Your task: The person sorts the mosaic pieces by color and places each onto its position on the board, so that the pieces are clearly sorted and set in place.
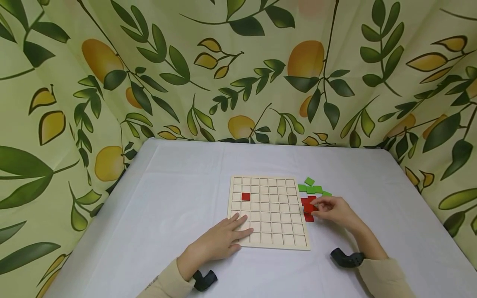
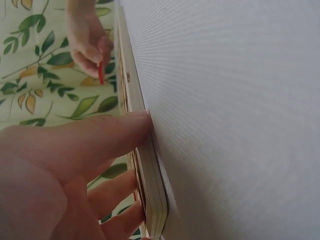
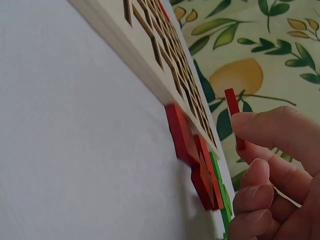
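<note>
On the table lies a wooden grid board (image 1: pixel 274 217) with square recesses; a red tile (image 1: pixel 246 196) sits in one recess toward its upper left. My left hand (image 1: pixel 217 241) rests on the board's near-left corner with fingers spread, the thumb against the board's side edge in the left wrist view. Between thumb and forefinger, my right hand (image 1: pixel 336 212) pinches a square red tile (image 3: pixel 231 100), raised above the table just off the board's right edge. Below it several red tiles (image 3: pixel 181 137) lie overlapping beside the board.
Several green tiles (image 1: pixel 312 189) lie along the board's upper right side, partly near the right hand. Black curved devices (image 1: pixel 346 258) are worn at both wrists. A white cloth covers the table (image 1: pixel 179 190), and a leaf-and-fruit patterned curtain (image 1: pixel 238 82) hangs behind and at both sides.
</note>
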